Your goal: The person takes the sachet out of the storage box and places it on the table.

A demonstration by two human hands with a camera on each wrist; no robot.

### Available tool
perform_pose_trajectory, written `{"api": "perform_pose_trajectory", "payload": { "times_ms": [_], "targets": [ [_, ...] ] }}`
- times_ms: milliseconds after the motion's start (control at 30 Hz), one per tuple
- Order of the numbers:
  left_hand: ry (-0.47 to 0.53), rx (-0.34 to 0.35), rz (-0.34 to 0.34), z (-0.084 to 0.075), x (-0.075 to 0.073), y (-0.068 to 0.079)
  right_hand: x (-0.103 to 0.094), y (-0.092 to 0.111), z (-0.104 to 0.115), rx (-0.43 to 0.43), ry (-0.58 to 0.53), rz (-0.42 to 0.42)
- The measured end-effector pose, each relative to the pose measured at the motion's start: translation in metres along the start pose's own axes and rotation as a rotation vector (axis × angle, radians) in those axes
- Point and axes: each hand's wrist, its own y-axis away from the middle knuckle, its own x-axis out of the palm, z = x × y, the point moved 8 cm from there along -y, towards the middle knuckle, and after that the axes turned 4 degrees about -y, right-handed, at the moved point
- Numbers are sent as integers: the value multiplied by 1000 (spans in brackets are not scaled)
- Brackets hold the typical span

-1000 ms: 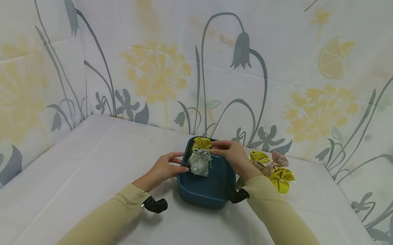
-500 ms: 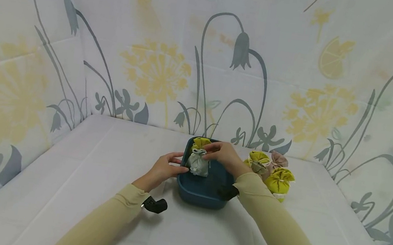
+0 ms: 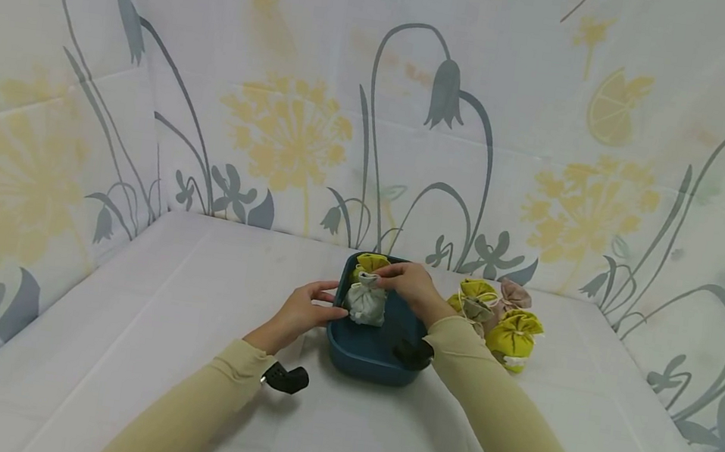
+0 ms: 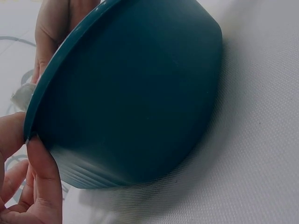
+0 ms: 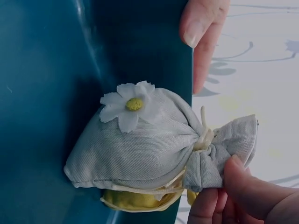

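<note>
Right hand (image 3: 411, 286): had moved a bit to the left since one second before; its thumb and fingers pinched the top of the gray bag (image 5: 140, 149).
Gray bag: sat in the blue box (image 3: 371, 369), by the left side, with a white flower (image 5: 134, 103) on it.
Yellow bag (image 3: 369, 263): was just behind the gray one, in the box too.
Left hand (image 3: 301, 314): pinched the box's rim.
Blue box: rested on the white table (image 3: 320, 442).
Bag pile (image 3: 516, 333): yellow, tan and pink, sat close together, right of the box.
</note>
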Motion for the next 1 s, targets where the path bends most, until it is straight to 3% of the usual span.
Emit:
{"api": "perform_pose_trajectory", "payload": {
  "times_ms": [433,667,867,1000],
  "targets": [
    [-6,5,-3,2,1,-2,-3,11,5,-12,-68,-16],
    [5,46,10,-1,1,0,-6,27,13,-55,-68,-8],
    [11,38,25,-3,1,2,-15,43,17,-73,-100,-37],
    [8,36,40,-13,1,10,-21,53,20,-75,-126,-64]
  ]
}}
